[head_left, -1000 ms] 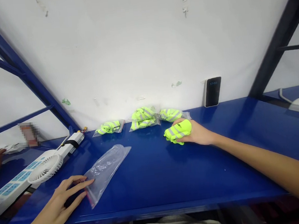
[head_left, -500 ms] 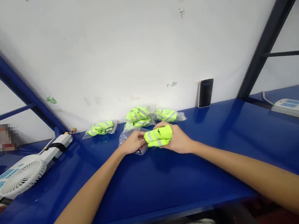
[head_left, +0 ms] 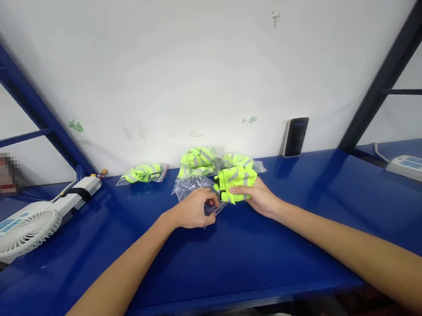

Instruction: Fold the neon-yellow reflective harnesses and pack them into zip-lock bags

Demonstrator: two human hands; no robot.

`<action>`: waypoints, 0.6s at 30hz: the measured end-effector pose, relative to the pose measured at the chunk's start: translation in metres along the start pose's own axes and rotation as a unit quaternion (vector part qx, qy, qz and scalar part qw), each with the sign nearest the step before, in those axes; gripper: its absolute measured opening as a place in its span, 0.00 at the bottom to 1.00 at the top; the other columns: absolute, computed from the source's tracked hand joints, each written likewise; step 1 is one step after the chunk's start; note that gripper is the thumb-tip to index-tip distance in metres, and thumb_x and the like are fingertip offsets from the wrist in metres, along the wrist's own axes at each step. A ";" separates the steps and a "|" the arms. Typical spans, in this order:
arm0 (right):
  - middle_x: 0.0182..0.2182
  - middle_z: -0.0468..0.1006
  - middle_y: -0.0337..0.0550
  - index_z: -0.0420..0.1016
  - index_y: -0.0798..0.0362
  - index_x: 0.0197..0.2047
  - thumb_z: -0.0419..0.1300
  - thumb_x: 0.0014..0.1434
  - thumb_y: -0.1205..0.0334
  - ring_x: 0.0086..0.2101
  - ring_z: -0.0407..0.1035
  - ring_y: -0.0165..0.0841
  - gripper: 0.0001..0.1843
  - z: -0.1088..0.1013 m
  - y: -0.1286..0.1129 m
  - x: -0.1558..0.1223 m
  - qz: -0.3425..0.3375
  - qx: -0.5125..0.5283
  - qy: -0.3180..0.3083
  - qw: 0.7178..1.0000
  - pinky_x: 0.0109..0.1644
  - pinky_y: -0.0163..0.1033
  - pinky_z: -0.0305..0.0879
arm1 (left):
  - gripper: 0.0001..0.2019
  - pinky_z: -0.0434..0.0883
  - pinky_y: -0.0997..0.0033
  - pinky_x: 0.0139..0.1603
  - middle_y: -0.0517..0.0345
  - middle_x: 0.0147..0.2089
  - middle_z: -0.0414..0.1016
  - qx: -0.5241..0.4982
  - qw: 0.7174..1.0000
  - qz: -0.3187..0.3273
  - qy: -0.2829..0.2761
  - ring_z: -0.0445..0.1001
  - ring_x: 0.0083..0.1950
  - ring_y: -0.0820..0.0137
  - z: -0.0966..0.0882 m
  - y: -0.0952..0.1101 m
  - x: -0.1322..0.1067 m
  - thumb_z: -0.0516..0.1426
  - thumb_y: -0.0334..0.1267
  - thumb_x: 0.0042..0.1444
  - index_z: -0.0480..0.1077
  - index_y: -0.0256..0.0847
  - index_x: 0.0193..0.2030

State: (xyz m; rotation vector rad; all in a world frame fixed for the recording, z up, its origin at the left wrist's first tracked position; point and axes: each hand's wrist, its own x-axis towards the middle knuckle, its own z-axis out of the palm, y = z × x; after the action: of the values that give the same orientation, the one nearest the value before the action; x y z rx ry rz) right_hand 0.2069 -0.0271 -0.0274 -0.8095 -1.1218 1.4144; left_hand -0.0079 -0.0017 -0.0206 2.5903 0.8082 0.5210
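My right hand (head_left: pixel 260 197) is closed round a folded neon-yellow reflective vest (head_left: pixel 236 178) with grey stripes and dark edging, its thumb lying across the front. Just left of it, my left hand (head_left: pixel 196 208) has its fingers curled at the edge of a clear plastic zip bag (head_left: pixel 189 185). Part of the bag shows between thumb and fingers, and its edge reaches under the vest. The exact grip on the plastic is partly hidden. Behind the hands lie more bagged yellow vests: one at the left (head_left: pixel 142 173), a stacked pile (head_left: pixel 198 158) in the middle, and one at the right (head_left: pixel 237 160).
The blue table (head_left: pixel 190 271) meets a white wall. A small black-faced clock (head_left: pixel 296 137) stands at the back right. On the left lie a white fan (head_left: pixel 26 229) and a power strip (head_left: pixel 4 225); another power strip (head_left: pixel 419 167) is far right. Blue frame posts rise at both sides.
The vest has been turned and moved slightly right, its dark-edged side now showing. My left hand has come off the vest and curled at the bag's edge. The camera view has shifted a little.
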 end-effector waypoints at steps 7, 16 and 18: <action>0.38 0.83 0.40 0.79 0.51 0.41 0.75 0.38 0.66 0.40 0.77 0.40 0.24 0.007 0.006 -0.006 0.016 0.009 -0.057 0.998 0.45 0.44 0.73 | 0.10 0.68 0.72 0.34 0.55 0.36 0.75 -0.063 0.997 -0.038 -0.033 0.73 0.33 0.69 -0.011 -0.007 -0.005 0.56 0.31 0.48 0.78 0.39 0.35; 0.40 0.83 0.41 0.79 0.51 0.42 0.76 0.38 0.64 0.41 0.77 0.40 0.25 0.007 0.006 -0.004 -0.013 0.001 -0.011 1.000 0.46 0.44 0.72 | 0.15 0.71 0.69 0.38 0.51 0.40 0.80 -0.228 0.966 -0.104 -0.066 0.77 0.39 0.66 -0.015 -0.011 -0.008 0.58 0.40 0.58 0.68 0.39 0.50; 0.39 0.83 0.41 0.79 0.51 0.43 0.76 0.38 0.64 0.40 0.77 0.40 0.26 0.006 0.005 -0.004 -0.023 -0.001 0.008 1.000 0.45 0.44 0.72 | 0.12 0.71 0.70 0.37 0.52 0.38 0.79 -0.229 0.966 -0.101 -0.064 0.76 0.37 0.67 -0.015 -0.010 -0.008 0.58 0.38 0.57 0.70 0.39 0.47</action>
State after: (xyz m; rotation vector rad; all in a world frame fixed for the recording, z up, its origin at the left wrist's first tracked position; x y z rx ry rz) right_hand 0.2002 -0.0315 -0.0308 -0.7906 -1.1230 1.3673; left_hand -0.0254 0.0051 -0.0143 2.0689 0.7884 0.4153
